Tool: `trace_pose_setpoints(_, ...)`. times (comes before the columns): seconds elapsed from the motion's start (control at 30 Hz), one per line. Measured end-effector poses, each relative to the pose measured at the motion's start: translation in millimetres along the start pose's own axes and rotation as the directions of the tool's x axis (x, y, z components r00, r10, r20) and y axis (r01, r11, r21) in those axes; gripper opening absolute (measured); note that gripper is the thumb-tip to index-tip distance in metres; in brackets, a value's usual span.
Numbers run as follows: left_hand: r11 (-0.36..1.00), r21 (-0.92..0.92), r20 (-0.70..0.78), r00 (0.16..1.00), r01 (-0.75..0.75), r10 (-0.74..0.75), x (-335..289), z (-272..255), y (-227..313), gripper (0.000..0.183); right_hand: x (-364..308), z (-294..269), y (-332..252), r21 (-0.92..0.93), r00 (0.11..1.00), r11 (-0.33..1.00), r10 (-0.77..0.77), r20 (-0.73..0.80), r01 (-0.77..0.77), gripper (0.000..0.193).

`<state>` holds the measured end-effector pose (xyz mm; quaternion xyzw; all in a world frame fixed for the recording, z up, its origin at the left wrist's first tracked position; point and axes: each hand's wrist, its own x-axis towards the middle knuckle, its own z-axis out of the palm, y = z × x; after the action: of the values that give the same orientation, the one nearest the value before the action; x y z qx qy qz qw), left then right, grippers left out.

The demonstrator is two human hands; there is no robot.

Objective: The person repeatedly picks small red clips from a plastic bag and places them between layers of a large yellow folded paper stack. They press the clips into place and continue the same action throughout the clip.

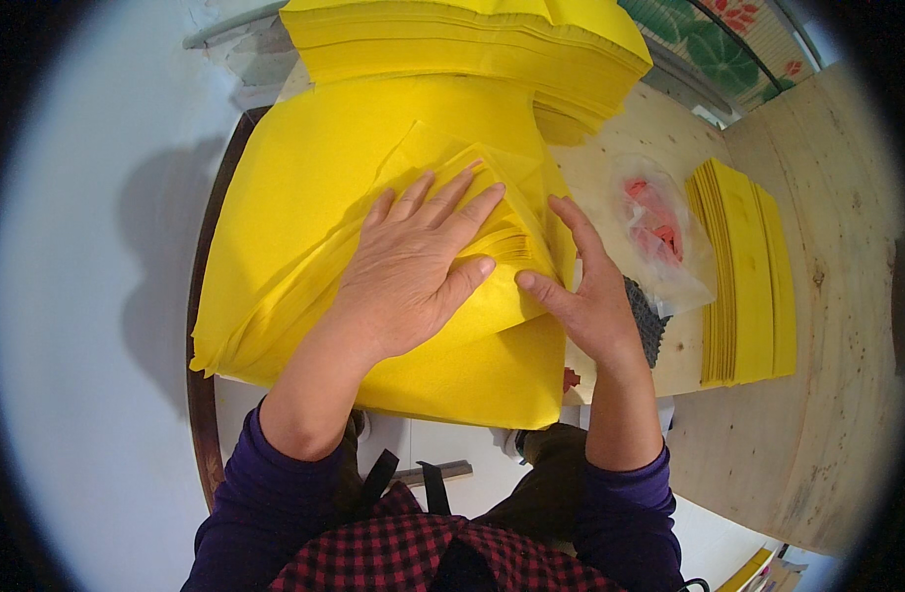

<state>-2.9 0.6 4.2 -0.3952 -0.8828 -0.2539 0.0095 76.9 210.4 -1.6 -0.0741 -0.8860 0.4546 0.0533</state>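
A stack of thin yellow sheets (pixel 304 178) lies in front of me, its upper sheets folded over at an angle. Flat on the folded layers rests my left hand (pixel 413 257), fingers spread and thumb pointing right. My right hand (pixel 590 286) is at the right side of the same stack, thumb and fingers apart, the thumb by the fanned edges of the folded sheets. Neither hand is closed round anything. A small pinkish-red bit (pixel 476 163) shows beside the left fingertips; its kind is unclear.
Behind stands a thick pile of yellow sheets (pixel 472 49). On the wooden table (pixel 610 148) to the right are a clear plastic bag (pixel 659 232) holding red pieces, a dark grey cloth (pixel 650 321) and a folded yellow bundle (pixel 748 276). A white wall (pixel 87 247) borders the left.
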Motion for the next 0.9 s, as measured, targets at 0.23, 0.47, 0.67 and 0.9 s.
trace_pose_setpoints(0.23, 1.000, -0.001, -0.001, 1.000, 0.005, -0.005, -1, -1, 1, 0.062, -7, -9, -3, -0.106, 0.993, 0.993, -0.036, 0.111, 0.047, 0.099)
trace_pose_setpoints(0.47, 1.000, 0.006, -0.005, 1.000, 0.002, -0.002, -1, -1, 1, 0.061, -3, -19, -2, 0.058, 0.993, 0.995, -0.089, 0.080, 0.085, 0.098)
trace_pose_setpoints(0.67, 1.000, 0.007, -0.002, 1.000, -0.002, 0.002, 0, -1, 0, 0.061, 1, 4, 2, 0.096, 1.000, 0.995, 0.012, 0.024, -0.014, 0.090)
trace_pose_setpoints(0.9, 1.000, 0.004, 0.012, 1.000, 0.011, -0.011, -1, -2, 2, 0.062, -7, -15, -4, -0.069, 0.981, 0.993, -0.079, 0.179, 0.092, 0.101)
